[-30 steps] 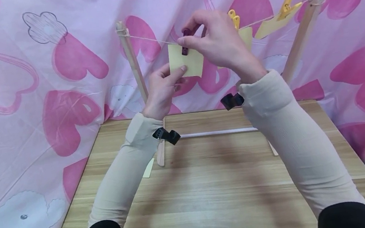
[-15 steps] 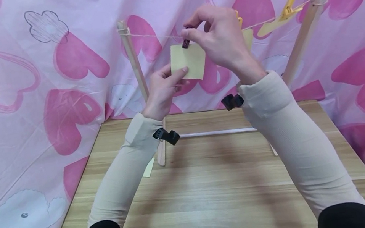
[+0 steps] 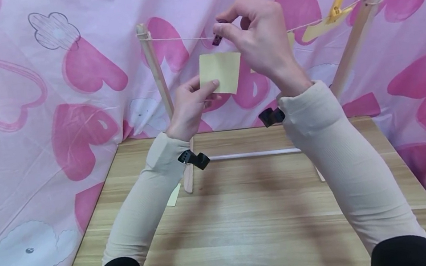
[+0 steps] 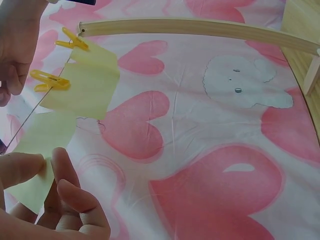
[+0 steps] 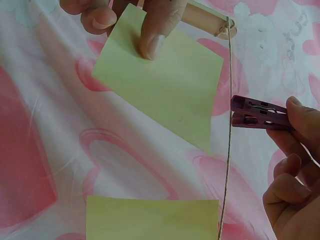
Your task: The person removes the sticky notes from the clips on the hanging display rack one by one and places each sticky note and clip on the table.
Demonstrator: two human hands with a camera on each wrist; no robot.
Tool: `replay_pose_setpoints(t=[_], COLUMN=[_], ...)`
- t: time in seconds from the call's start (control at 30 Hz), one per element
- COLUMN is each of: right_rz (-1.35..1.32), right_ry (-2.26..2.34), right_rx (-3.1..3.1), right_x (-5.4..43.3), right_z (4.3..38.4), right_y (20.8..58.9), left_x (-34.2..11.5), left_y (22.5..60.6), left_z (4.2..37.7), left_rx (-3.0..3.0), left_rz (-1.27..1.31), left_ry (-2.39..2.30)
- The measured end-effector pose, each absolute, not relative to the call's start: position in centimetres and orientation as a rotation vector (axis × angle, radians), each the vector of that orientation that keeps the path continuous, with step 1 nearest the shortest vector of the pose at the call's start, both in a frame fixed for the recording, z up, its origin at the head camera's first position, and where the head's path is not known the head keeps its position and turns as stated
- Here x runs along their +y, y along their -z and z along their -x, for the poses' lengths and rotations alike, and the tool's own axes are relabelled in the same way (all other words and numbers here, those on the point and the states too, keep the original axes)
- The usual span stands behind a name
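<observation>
My left hand (image 3: 189, 107) pinches a pale yellow paper square (image 3: 222, 69) by its lower left part, thumb in front. Just above it, my right hand (image 3: 263, 38) holds a dark purple clothespin (image 5: 260, 113) between thumb and finger. The clothespin's tip meets the string (image 5: 229, 170) in the right wrist view; whether it clips the string, I cannot tell. A gap separates the paper's top edge from the clothespin. Farther right, yellow clothespins (image 4: 51, 81) fasten other yellow papers (image 4: 87, 90) to the string; my right hand partly hides these in the head view.
The string runs between two wooden posts (image 3: 154, 69) standing on the wooden table (image 3: 249, 227). A white rod (image 3: 254, 154) lies low between the posts. Another pale paper (image 3: 174, 195) is on the table by the left post. A pink patterned cloth (image 3: 88, 136) hangs behind.
The right hand has moved up and slightly right, drawing the purple clothespin off the paper it overlapped earlier. The string has risen at that spot. The left hand with the paper has barely moved.
</observation>
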State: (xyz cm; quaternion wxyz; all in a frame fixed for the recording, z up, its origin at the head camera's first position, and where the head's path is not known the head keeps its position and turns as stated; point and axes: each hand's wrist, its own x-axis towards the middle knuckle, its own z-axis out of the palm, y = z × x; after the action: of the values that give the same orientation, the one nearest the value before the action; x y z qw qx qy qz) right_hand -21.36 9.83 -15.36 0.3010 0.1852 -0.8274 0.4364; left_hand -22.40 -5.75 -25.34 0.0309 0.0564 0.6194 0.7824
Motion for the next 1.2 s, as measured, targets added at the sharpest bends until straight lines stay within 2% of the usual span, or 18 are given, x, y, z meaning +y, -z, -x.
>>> replay_pose_setpoints(t=[1.2], right_rz=[-0.577], right_ry=[-1.261], right_rx=[-2.014], right_x=[11.8], right_z=[19.9], right_y=[15.7], left_x=[-7.7], left_y=[25.1], left_z=[20.5], left_rx=[2.067], left_rz=[-0.322], left_ry=[-2.484])
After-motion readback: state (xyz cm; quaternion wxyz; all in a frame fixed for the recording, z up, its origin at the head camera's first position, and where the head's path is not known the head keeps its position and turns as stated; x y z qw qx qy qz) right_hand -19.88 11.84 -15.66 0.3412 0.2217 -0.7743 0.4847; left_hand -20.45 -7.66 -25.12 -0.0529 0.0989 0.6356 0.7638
